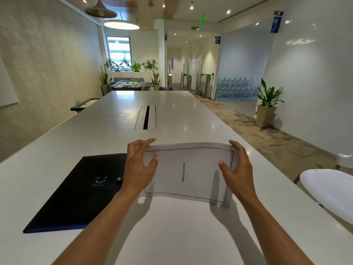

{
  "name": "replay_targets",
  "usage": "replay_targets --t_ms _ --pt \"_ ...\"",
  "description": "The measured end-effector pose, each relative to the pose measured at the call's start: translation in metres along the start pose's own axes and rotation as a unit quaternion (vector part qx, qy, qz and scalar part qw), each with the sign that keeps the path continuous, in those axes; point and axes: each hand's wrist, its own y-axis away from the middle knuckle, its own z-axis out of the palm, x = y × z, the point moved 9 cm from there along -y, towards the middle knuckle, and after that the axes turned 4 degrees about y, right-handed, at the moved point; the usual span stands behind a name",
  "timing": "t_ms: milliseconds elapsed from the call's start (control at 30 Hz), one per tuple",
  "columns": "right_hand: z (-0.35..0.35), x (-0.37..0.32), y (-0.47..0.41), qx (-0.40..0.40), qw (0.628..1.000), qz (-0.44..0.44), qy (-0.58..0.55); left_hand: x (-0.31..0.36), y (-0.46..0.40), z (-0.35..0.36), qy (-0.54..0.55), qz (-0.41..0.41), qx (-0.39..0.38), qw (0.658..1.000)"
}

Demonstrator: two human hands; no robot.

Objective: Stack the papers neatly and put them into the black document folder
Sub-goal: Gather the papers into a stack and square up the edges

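A stack of white papers point(188, 173), its top sheet bordered in black and printed "BIBLIOGRAPHY", is held just above the white table point(172, 226), bowed slightly upward. My left hand point(138, 165) grips the stack's left edge, fingers over the far corner and thumb on top. My right hand point(236, 167) grips the right edge the same way. The black document folder point(80, 192) lies flat and closed on the table to the left, its right edge hidden under my left hand. It has a metal snap button and a small blue smile logo.
A cable slot point(146, 117) is set into the table's middle further away. A white chair seat point(330, 190) stands at the right table edge. Beyond the table are a potted plant point(267, 104), stacked water bottles and a foosball table.
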Motion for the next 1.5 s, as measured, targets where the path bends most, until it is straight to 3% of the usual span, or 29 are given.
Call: replay_targets --t_ms 400,733,867,967,1133,1500 --pt "-0.003 0.017 -0.005 0.004 0.994 0.094 -0.053 -0.007 -0.003 -0.007 0.089 -0.07 -0.014 0.993" --pt "0.01 0.017 0.009 0.004 0.992 0.09 -0.084 -0.03 0.014 -0.006 0.15 -0.108 0.034 0.982" --pt "0.004 0.012 0.002 0.035 0.991 0.082 -0.098 -0.017 0.005 -0.013 0.176 -0.076 0.056 0.98" --pt "0.005 0.016 0.006 0.038 0.991 0.075 -0.1 -0.015 0.01 -0.013 0.177 -0.055 0.071 0.98" --pt "0.023 0.039 0.033 -0.001 0.991 0.102 -0.092 -0.045 0.041 0.002 0.158 -0.111 0.075 0.978" --pt "0.017 0.038 0.024 -0.015 0.986 0.116 -0.123 -0.043 0.017 -0.007 0.137 -0.106 0.018 0.985"
